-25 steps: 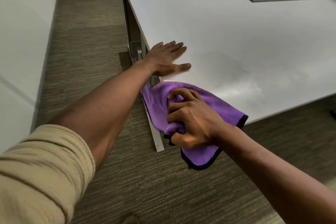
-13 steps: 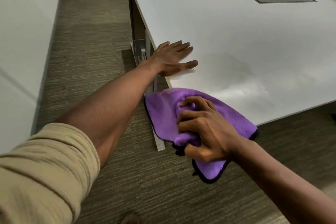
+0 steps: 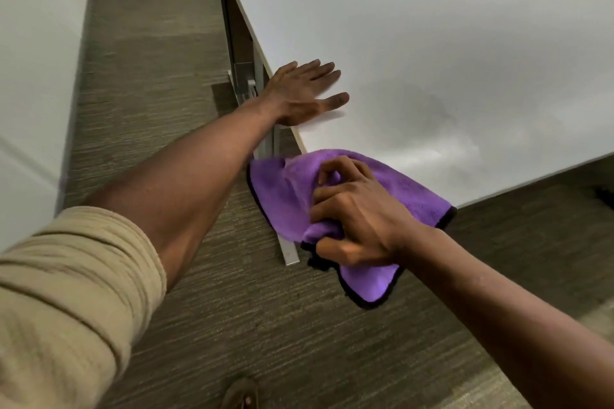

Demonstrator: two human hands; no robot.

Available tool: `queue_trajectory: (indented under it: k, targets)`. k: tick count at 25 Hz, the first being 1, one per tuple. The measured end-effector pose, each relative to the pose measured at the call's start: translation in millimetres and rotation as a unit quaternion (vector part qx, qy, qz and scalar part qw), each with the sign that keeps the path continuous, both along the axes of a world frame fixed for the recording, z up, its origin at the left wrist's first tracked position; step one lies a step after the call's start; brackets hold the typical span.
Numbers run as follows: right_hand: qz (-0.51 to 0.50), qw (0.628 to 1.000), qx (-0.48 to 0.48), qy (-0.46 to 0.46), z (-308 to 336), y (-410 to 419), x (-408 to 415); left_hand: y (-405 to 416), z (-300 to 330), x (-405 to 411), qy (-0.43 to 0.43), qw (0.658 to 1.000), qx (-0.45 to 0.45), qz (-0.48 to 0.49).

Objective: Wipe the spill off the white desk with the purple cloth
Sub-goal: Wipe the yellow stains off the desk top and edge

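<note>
Both hands are ours: our left hand (image 3: 300, 93) lies flat, fingers spread, on the white worktop (image 3: 432, 43) near its left edge; our right hand (image 3: 357, 212) bunches the purple cloth (image 3: 282, 189) at the near corner, part hanging off; the faint grey spill (image 3: 418, 106) sits just beyond; we judge a firm sweep across it, cloth pressed flat, works best; compared with a second ago, little has changed in either hand's pose.

Right hand (image 3: 360, 212) grips purple cloth (image 3: 285, 189), seemingly touching desk (image 3: 432, 43).
</note>
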State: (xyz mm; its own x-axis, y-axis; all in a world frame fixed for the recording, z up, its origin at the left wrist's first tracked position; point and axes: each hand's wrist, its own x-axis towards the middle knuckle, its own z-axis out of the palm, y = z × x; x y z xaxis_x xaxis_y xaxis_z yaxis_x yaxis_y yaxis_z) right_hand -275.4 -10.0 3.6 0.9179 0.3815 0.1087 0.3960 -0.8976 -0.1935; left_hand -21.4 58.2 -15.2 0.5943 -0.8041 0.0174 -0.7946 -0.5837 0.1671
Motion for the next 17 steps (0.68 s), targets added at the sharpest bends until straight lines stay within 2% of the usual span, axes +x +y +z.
queue_trajectory:
  k: [4,6,9,12,17]
  targets:
    - [0.01,0.997,0.069,0.044,5.3,-9.2,5.2,0.2,-2.4,1.0,-0.001,1.0,-0.009,-0.002]
    - [0.024,0.998,0.012,0.054,8.3,-15.5,12.0,-0.4,-1.8,-0.5,0.003,1.0,-0.011,-0.002]
    - [-0.01,0.998,-0.045,0.044,12.1,-11.9,14.5,-0.4,0.6,-1.2,0.003,1.0,-0.012,0.007]
    - [0.02,0.998,-0.051,0.004,5.3,-3.3,-4.2,-0.2,0.7,-0.9,0.001,1.0,-0.006,0.0]
    - [0.067,0.997,-0.043,0.01,-6.5,-16.9,-39.1,1.5,-1.9,2.5,-0.005,1.0,-0.011,-0.007]
